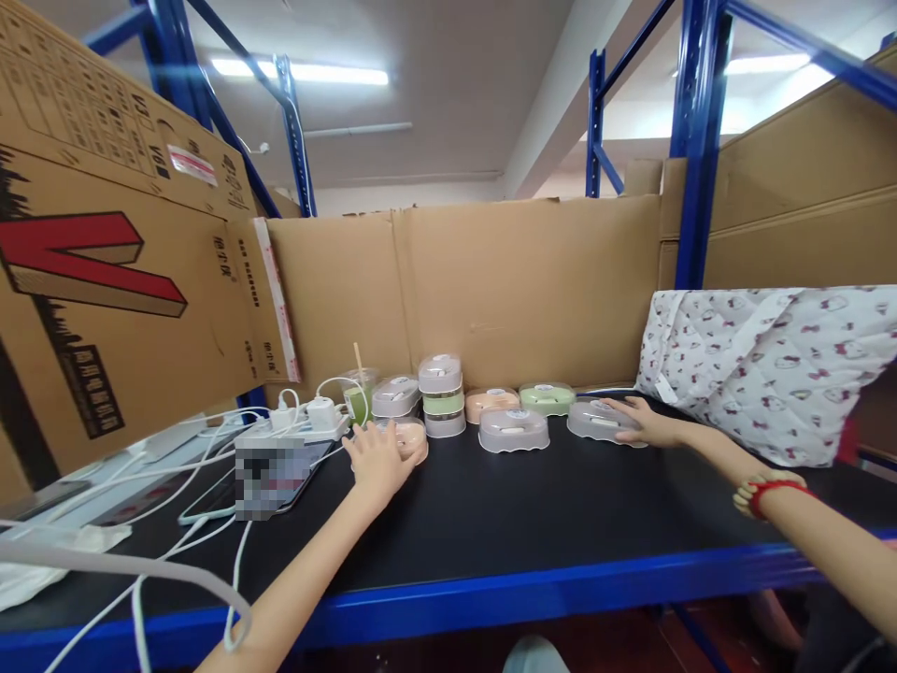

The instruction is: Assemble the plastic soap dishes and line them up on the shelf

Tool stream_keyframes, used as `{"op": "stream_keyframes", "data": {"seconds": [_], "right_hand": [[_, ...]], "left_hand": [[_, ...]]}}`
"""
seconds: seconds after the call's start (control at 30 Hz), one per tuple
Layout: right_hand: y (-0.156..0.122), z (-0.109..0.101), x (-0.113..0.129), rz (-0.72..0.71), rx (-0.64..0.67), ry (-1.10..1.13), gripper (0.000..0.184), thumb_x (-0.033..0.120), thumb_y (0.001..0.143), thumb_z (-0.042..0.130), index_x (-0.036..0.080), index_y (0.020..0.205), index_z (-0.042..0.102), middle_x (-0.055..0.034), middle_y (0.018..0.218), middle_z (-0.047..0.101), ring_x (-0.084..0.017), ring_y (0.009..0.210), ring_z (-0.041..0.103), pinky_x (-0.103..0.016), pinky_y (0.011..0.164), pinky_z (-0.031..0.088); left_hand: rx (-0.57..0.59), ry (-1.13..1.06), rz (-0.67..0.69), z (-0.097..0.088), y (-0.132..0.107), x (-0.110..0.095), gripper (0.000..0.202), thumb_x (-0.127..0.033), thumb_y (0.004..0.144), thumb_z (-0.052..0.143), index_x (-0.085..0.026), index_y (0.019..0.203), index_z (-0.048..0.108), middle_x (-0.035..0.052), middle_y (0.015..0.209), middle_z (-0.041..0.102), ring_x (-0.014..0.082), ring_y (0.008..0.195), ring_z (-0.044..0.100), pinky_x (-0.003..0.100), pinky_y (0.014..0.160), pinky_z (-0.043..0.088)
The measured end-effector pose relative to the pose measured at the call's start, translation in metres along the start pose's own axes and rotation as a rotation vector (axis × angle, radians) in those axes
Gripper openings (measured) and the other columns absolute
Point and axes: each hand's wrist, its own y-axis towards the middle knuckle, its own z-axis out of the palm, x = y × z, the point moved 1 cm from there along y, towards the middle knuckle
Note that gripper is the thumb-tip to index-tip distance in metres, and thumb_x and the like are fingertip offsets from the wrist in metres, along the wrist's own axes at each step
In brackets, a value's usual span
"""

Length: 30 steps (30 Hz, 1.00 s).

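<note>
My left hand [378, 463], fingers spread, lies over the left side of a peach oval plastic box [415, 436] with a clear lid. The hand hides part of it. On the right, my right hand [648, 422] reaches to the right end of a grey oval box [594, 422], thumb and fingers apart at its edge. Between my hands stand another grey box [514, 430], a peach box [491, 400] and a green box [547, 398]. A stack of grey and green boxes [443, 397] rises beside a further grey box [396, 396].
A cup of green drink with a straw [359, 397] stands behind my left hand. White chargers [322, 413], cables and a phone [210, 495] crowd the left. A patterned quilted bag [763, 365] sits right. Cardboard [533, 290] walls the black shelf [505, 523], which has a blue front edge.
</note>
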Motion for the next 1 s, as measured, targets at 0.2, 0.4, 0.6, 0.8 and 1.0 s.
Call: {"op": "stream_keyframes", "data": {"seconds": [0.2, 0.4, 0.6, 0.8, 1.0], "right_hand": [[0.018, 0.011, 0.03, -0.121, 0.053, 0.149, 0.07, 0.041, 0.07, 0.051, 0.021, 0.136, 0.039, -0.0119, 0.147, 0.03, -0.031, 0.135, 0.026, -0.045, 0.11, 0.022], [0.014, 0.014, 0.039, -0.136, -0.087, 0.141, 0.07, 0.016, 0.06, 0.047, 0.022, 0.13, 0.046, -0.0118, 0.145, 0.033, -0.032, 0.136, 0.025, -0.054, 0.107, 0.024], [0.002, 0.001, 0.089, -0.298, -0.133, 0.097, 0.05, 0.024, 0.073, 0.045, 0.026, 0.122, 0.053, -0.0092, 0.138, 0.044, -0.027, 0.129, 0.038, -0.049, 0.105, 0.029], [0.004, 0.008, 0.149, -0.357, -0.142, 0.048, 0.044, 0.028, 0.076, 0.047, 0.028, 0.12, 0.055, -0.0077, 0.134, 0.047, -0.028, 0.128, 0.037, -0.05, 0.105, 0.027], [0.039, 0.019, 0.187, -0.293, -0.318, 0.082, 0.042, 0.034, 0.08, 0.044, 0.023, 0.12, 0.053, -0.0106, 0.125, 0.054, -0.028, 0.118, 0.047, -0.05, 0.1, 0.031]], "left_hand": [[0.01, 0.025, 0.131, -0.003, -0.019, 0.003, 0.063, -0.044, 0.08, 0.05, -0.016, 0.136, 0.041, 0.0199, 0.133, 0.049, 0.0374, 0.12, 0.045, 0.051, 0.093, 0.037], [-0.05, -0.103, 0.377, -0.001, -0.033, -0.027, 0.064, -0.034, 0.079, 0.05, -0.016, 0.139, 0.036, 0.0189, 0.135, 0.047, 0.0332, 0.122, 0.044, 0.046, 0.09, 0.043], [-0.078, -0.153, 0.353, 0.008, -0.016, -0.039, 0.062, -0.025, 0.075, 0.053, -0.011, 0.134, 0.042, 0.0232, 0.137, 0.044, 0.0362, 0.122, 0.044, 0.049, 0.096, 0.037], [-0.225, -0.385, 0.305, 0.004, -0.002, -0.034, 0.064, -0.029, 0.074, 0.052, -0.013, 0.135, 0.039, 0.0198, 0.14, 0.039, 0.0326, 0.13, 0.035, 0.05, 0.102, 0.031], [-0.432, -0.56, 0.141, -0.023, 0.056, -0.054, 0.072, -0.039, 0.075, 0.059, -0.015, 0.137, 0.033, 0.0231, 0.146, 0.027, 0.0369, 0.136, 0.024, 0.052, 0.104, 0.025]]}}
